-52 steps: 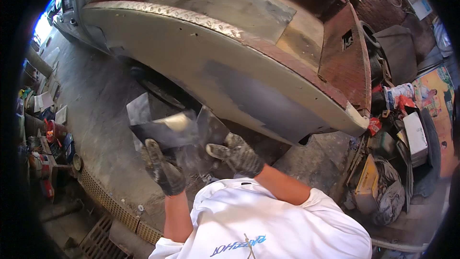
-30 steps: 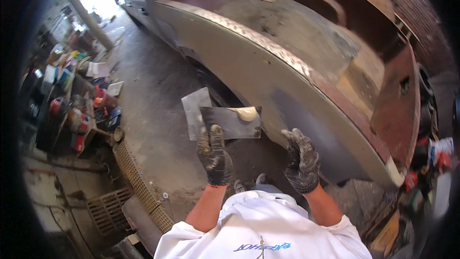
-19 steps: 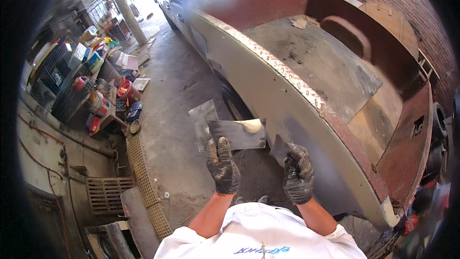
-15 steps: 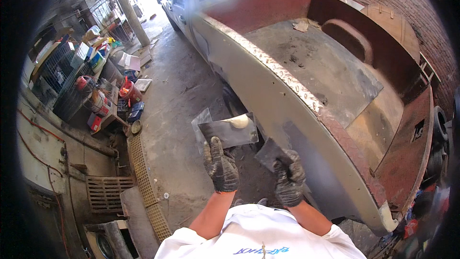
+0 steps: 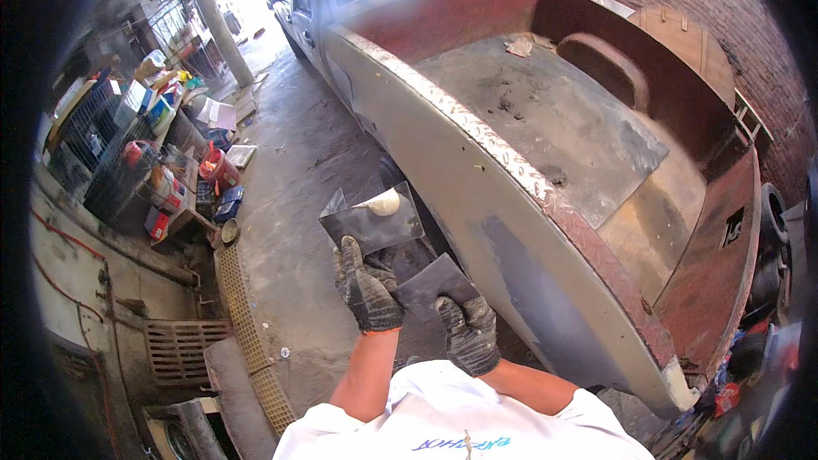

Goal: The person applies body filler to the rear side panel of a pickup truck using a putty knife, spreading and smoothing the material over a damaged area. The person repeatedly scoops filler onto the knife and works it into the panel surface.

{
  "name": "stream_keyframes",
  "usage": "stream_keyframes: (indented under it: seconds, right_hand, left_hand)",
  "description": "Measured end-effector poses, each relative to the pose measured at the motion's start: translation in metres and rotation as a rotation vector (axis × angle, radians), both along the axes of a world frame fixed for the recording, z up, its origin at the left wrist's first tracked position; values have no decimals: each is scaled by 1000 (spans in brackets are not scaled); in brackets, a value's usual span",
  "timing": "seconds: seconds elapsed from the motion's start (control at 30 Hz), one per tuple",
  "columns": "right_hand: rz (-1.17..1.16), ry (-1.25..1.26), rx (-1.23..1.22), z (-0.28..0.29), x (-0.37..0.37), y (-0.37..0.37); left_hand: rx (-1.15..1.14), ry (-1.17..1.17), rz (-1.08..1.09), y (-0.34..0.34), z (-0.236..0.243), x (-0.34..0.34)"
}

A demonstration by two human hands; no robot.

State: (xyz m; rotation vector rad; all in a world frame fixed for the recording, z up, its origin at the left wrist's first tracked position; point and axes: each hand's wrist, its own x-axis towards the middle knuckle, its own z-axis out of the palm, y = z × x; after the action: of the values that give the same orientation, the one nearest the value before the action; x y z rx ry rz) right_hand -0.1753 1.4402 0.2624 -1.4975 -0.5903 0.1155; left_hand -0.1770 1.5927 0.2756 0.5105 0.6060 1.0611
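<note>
My left hand (image 5: 368, 294), in a dark worn work glove, grips a flat grey plate (image 5: 354, 228) by its near edge. A cream dollop of putty (image 5: 386, 203) sits toward the plate's far right side, and a corner stands up at its left. Pinched in my gloved right hand (image 5: 470, 336) is a thin dark rectangular putty spreader (image 5: 436, 283), just below the plate and close to the left fingertips. Right of both hands runs the pickup truck's beige side panel (image 5: 434, 153), with a smooth grey patch (image 5: 520, 277) on it.
The truck's open bed (image 5: 545, 111) has reddish walls and a dirty floor. Along the left stand cluttered shelves, a red bucket (image 5: 220, 166) and a yellow floor grating (image 5: 243, 315). A tire (image 5: 771, 213) rests at the far right.
My right hand has moved left with the spreader, bringing it near the plate. The left hand has shifted slightly left and tilted the plate. The whole view has drifted a little.
</note>
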Motion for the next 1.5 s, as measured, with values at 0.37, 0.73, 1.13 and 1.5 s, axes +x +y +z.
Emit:
stream_keyframes:
  seconds: [0.37, 0.73, 1.13, 1.5]
  right_hand:
    - [-145, -722, -187, 14, 63, -14]
    - [-219, -952, -360, 19, 51, 10]
    - [-147, -435, -186, 13, 58, -10]
    - [-894, 256, -37, -1, 61, 6]
  left_hand:
    - [908, 555, 286, 19, -21, -18]
    - [884, 616, 96, -3, -4, -22]
    - [1203, 706, 243, 37, 0, 45]
    - [1996, 388, 503, 205, -14, 198]
